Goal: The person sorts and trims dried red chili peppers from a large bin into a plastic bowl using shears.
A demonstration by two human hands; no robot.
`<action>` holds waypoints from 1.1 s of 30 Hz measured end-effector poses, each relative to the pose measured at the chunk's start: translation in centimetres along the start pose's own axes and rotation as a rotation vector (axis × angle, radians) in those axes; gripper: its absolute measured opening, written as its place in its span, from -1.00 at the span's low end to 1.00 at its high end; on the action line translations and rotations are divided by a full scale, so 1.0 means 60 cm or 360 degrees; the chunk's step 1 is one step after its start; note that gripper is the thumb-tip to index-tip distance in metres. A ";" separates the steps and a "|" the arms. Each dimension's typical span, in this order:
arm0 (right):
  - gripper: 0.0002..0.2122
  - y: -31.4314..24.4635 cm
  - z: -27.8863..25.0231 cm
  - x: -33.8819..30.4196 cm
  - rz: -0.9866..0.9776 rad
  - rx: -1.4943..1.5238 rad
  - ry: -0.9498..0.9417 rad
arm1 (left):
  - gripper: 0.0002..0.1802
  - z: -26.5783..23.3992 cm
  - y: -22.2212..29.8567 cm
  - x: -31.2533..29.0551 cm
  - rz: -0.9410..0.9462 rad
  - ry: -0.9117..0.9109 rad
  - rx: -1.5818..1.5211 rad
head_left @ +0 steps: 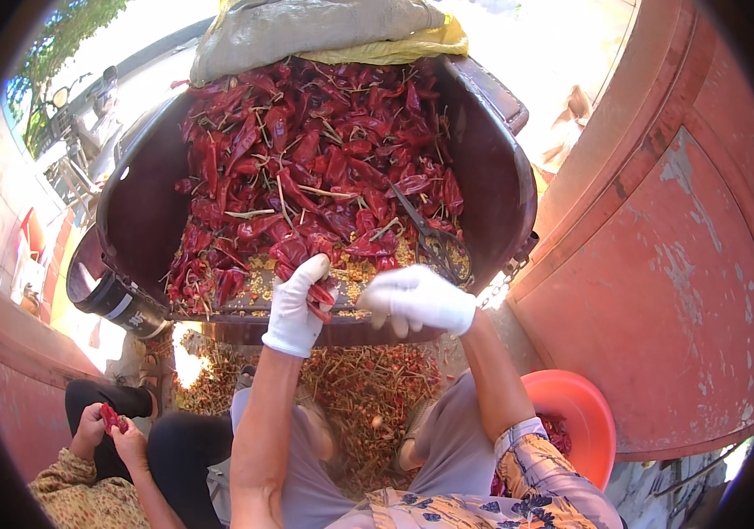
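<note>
A heap of dried red chili peppers (306, 167) fills the large dark tub (500, 167) in front of me, with pale seeds (355, 273) scattered at its near side. In a white glove, my left hand (296, 304) is closed around a few red chili peppers (291, 254) above the tub's near rim. Just to its right hovers my right hand (417, 298), also white-gloved, its fingers bent downward and smeared by motion. Whether anything is between them is hidden. Dark scissors (434, 236) lie on the peppers beyond my right hand.
A grey and yellow sack (324, 35) covers the tub's far end. Stems and scraps (368, 388) litter the floor between my feet. An orange basin (584, 414) with peppers stands at my right, below red metal panels (659, 291). At left sits another person, a red pepper (112, 419) in their hands.
</note>
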State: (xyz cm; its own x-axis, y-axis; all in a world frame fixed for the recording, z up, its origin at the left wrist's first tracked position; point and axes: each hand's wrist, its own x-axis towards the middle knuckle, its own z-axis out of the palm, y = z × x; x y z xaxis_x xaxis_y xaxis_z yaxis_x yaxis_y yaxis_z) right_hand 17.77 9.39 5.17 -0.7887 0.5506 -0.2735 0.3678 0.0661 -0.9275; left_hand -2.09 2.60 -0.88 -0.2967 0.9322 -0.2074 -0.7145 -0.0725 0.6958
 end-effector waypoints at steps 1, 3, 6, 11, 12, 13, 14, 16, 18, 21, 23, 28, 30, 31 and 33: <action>-0.74 0.021 -0.008 0.015 -0.0063 0.0068 0.0393 | -0.85 0.005 -0.003 0.006 0.0012 -0.0017 0.0019; -0.76 0.070 -0.021 0.051 -0.0342 -0.0051 0.1128 | -0.82 0.025 -0.020 0.013 0.0072 0.0062 0.0156; -0.79 0.076 -0.026 0.079 -0.0354 -0.0485 0.1507 | -0.84 0.039 -0.027 0.010 0.0157 0.0110 0.0219; -0.88 0.088 -0.032 0.102 -0.0279 -0.0769 0.1525 | -0.85 0.039 -0.041 0.008 0.0292 0.0081 0.0376; -0.89 0.092 -0.033 0.101 -0.0379 -0.0769 0.1540 | -0.85 0.045 -0.046 0.008 0.0357 0.0087 0.0348; -0.88 0.093 -0.033 0.100 -0.0528 -0.0534 0.1534 | -0.84 0.043 -0.044 0.010 0.0338 0.0076 0.0352; -0.87 0.093 -0.036 0.097 -0.0510 -0.0581 0.1531 | -0.84 0.039 -0.040 0.012 0.0320 0.0063 0.0357; -0.86 0.093 -0.039 0.089 -0.0468 -0.0668 0.1519 | -0.83 0.034 -0.034 0.013 0.0261 0.0084 0.0410; -0.85 0.090 -0.028 0.082 -0.0336 -0.0904 0.1484 | -0.82 0.034 -0.029 0.014 0.0181 0.0143 0.0506; -0.85 0.078 -0.009 0.090 -0.0204 -0.1221 0.1433 | -0.80 0.030 -0.035 0.018 0.0231 0.0115 0.0523; -0.84 0.079 -0.011 0.093 -0.0183 -0.1268 0.1392 | -0.80 0.028 -0.036 0.019 0.0165 0.0108 0.0582; -0.82 0.076 -0.013 0.100 -0.0211 -0.1291 0.1340 | -0.80 0.034 -0.042 0.022 0.0279 0.0131 0.0573; -0.82 0.067 -0.011 0.103 -0.0237 -0.1285 0.1314 | -0.76 0.038 -0.042 0.024 0.0281 0.0133 0.0611; -0.82 0.066 -0.011 0.106 -0.0216 -0.1296 0.1296 | -0.76 0.043 -0.038 0.024 0.0266 0.0127 0.0625; -0.83 0.066 -0.018 0.108 -0.0282 -0.1128 0.1273 | -0.75 0.047 -0.038 0.024 0.0268 0.0120 0.0598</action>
State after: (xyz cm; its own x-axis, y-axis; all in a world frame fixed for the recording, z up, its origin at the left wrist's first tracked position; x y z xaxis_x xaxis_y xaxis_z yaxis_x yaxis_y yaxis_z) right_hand 14.64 14.13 -0.02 -0.4030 0.8523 0.3334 0.6839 0.5226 -0.5092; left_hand 0.91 5.11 -0.82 -0.4452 0.8887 -0.1095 -0.3755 -0.0742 0.9239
